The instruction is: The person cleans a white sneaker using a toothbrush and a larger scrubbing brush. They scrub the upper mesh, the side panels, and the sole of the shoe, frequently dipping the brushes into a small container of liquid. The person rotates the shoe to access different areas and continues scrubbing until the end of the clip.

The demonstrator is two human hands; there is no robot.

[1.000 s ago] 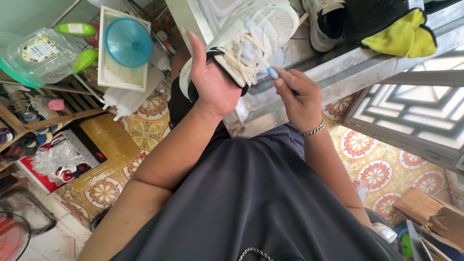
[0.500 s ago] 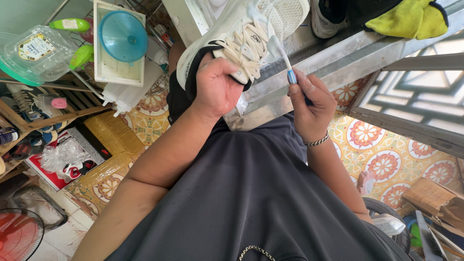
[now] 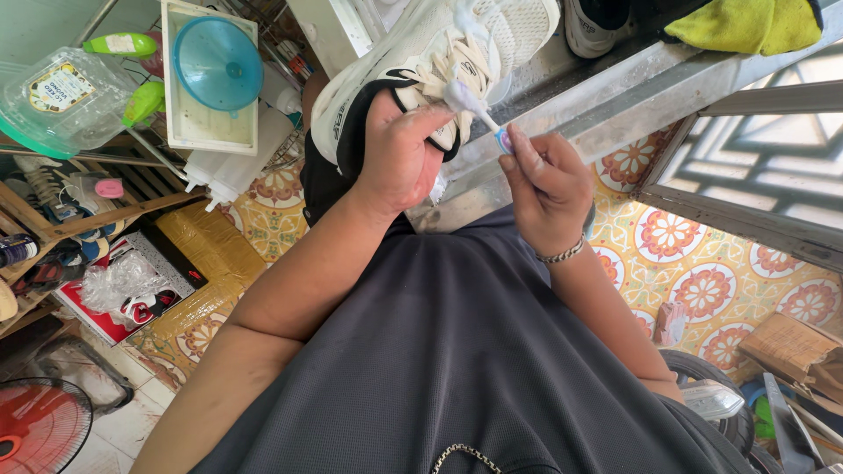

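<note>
Just above right-hand fingers [image 3: 527, 158], brush [image 3: 474, 110] on sneaker [image 3: 421, 53].

Small home shoe-cleaning workshop: patterned floor tiles [image 3: 694, 281], wooden rack [image 3: 53, 219] with shoes, squeeze bottles [image 3: 233, 171], blue funnel [image 3: 218, 63] in a tray, metal bench [image 3: 597, 96], yellow rag [image 3: 746, 22], red fan [image 3: 39, 430].

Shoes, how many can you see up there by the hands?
2. One white sneaker is held in the left hand, while the right hand brushes its laces with a small brush. Another shoe sits on the metal ledge, partly cut off. More may be hidden.
</note>
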